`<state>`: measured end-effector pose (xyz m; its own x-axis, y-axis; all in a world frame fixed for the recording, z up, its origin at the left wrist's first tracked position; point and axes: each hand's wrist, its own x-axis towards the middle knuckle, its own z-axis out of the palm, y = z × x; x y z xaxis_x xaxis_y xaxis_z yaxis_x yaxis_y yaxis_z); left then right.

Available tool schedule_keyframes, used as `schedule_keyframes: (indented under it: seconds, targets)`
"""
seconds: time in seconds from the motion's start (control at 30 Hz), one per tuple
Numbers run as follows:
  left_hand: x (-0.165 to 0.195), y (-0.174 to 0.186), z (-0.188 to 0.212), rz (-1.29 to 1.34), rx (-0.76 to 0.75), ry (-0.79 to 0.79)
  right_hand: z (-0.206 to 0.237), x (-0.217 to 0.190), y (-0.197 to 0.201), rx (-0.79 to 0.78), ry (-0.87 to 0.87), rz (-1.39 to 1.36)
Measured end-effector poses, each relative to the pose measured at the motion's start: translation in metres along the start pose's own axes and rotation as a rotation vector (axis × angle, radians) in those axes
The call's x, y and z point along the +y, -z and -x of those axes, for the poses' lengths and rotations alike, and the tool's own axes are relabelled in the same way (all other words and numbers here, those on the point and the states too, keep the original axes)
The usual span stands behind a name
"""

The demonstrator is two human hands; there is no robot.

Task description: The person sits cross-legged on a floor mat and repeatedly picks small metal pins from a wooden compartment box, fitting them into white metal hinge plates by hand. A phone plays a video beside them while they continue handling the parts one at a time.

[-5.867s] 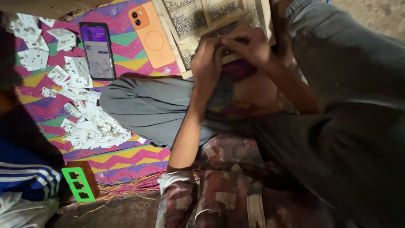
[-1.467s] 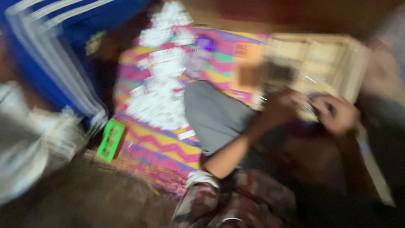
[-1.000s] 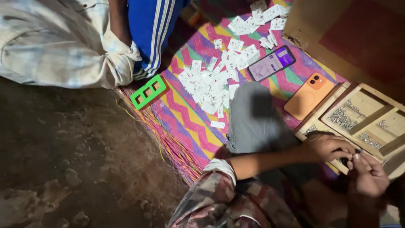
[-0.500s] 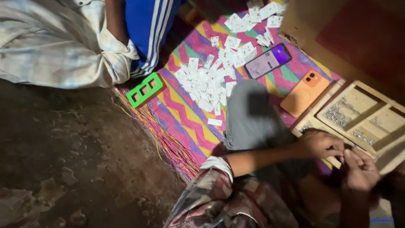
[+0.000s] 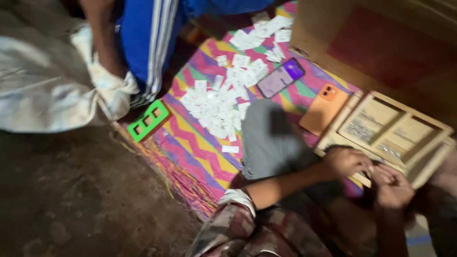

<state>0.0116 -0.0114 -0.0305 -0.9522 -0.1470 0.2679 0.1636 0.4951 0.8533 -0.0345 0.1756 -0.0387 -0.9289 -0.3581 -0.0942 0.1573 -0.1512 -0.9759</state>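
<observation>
our left hand (image 5: 346,163) and right hand (image 5: 393,186) meet fingertip to fingertip at the near edge of a wooden tray (image 5: 395,135), both with fingers curled and pressed together around something too small and blurred for us to make out; we cannot tell what they pinch. the tray lies on a zigzag mat (image 5: 200,152) of pink, yellow and purple, its shallow compartments holding small pale grainy bits. just beside the tray's left side lies an orange phone (image 5: 324,109), face down, and beyond it a second phone (image 5: 281,77) with a lit purple screen. our grey-clad knee (image 5: 269,143) rests on the mat between the hands and a loose heap of white paper slips (image 5: 216,102), which spreads up the mat toward the top edge. at the mat's left border sits a green plastic block (image 5: 147,120) with small openings. next to it another person sits in blue striped trousers (image 5: 152,43), a pale cloth (image 5: 52,85) bunched alongside on the bare dirt floor (image 5: 81,200).
</observation>
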Motion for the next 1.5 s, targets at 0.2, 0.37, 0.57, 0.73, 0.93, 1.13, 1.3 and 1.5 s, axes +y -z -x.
schedule_keyframes:
  seconds: [0.2, 0.37, 0.57, 0.73, 0.93, 1.13, 1.3, 1.5]
  targets:
    - [-0.005, 0.003, 0.002, -0.068, 0.057, -0.107, 0.001, -0.021, -0.012, 0.110, -0.044, 0.020]
    - [-0.011, -0.012, 0.002, -0.145, 0.079, -0.340, 0.007, -0.014, 0.003, 0.148, -0.038, 0.078]
    - [0.006, -0.023, 0.003, 0.160, -0.055, -0.016, 0.019, -0.014, 0.016, 0.071, 0.055, -0.078]
    - [0.022, -0.014, -0.005, 0.289, -0.188, 0.212, 0.022, -0.028, 0.012, 0.074, 0.029, 0.037]
    - [0.025, -0.010, -0.006, 0.256, -0.132, 0.188, 0.018, -0.033, -0.002, 0.053, 0.064, -0.014]
    - [0.009, -0.015, 0.000, 0.389, -0.154, 0.288, 0.018, -0.037, -0.008, 0.097, -0.039, 0.068]
    - [-0.004, -0.021, 0.007, 0.546, -0.239, 0.366, 0.018, -0.040, -0.005, 0.015, -0.034, 0.026]
    - [-0.014, -0.027, 0.008, 0.660, -0.218, 0.379, 0.019, -0.038, -0.002, 0.007, -0.095, -0.037]
